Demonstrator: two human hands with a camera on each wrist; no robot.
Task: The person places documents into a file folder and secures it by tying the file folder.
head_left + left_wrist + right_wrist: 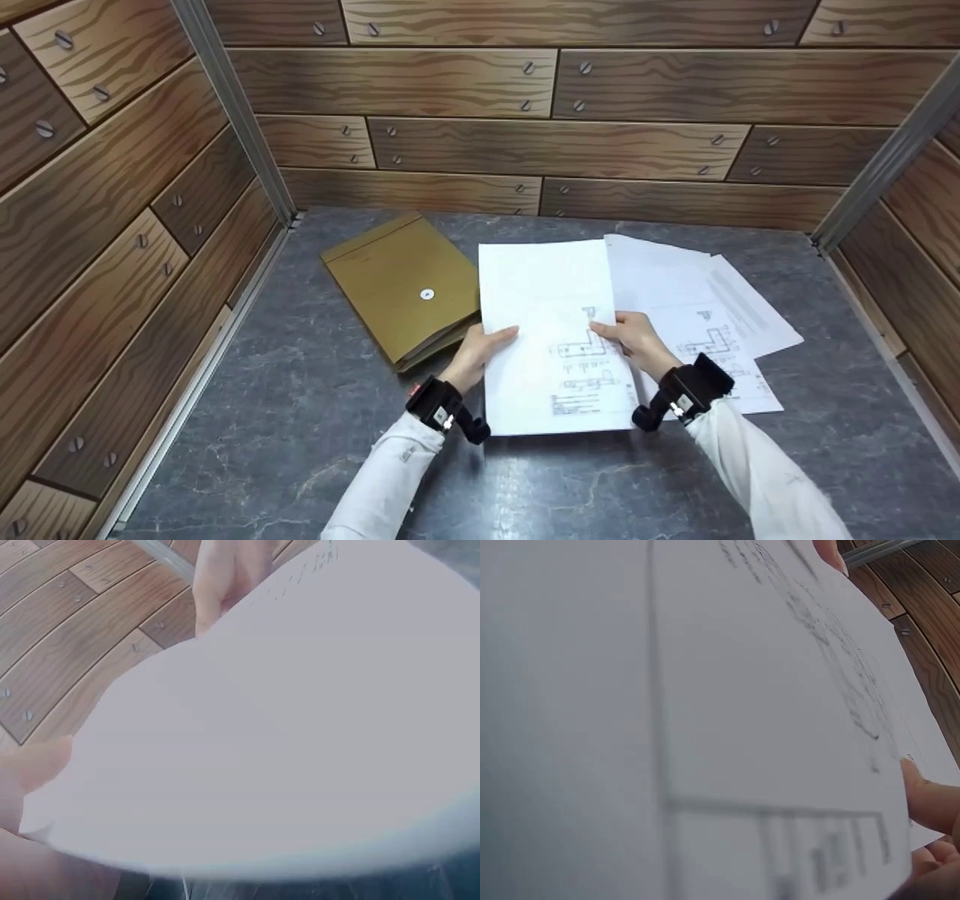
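Note:
Between both hands is a white sheet of paper (547, 292) printed with a technical drawing; whether it is one sheet or a few cannot be told. My left hand (474, 355) grips its left edge, thumb on top and fingers hidden beneath. On the opposite edge my right hand (639, 339) pinches the paper, its thumb lying over the drawing. In the left wrist view the paper (255, 742) fills most of the picture, with the left thumb (37, 763) at its corner. The right wrist view shows printed lines on the paper (765, 727) and the right thumb (930, 802) at its edge.
A brown document folder (397, 277) with a white round button lies at the left, partly under the held paper. More printed sheets (667, 277) lie fanned out on the grey marbled table (315, 450) at the right. Wood-patterned walls (555, 150) enclose the back and sides.

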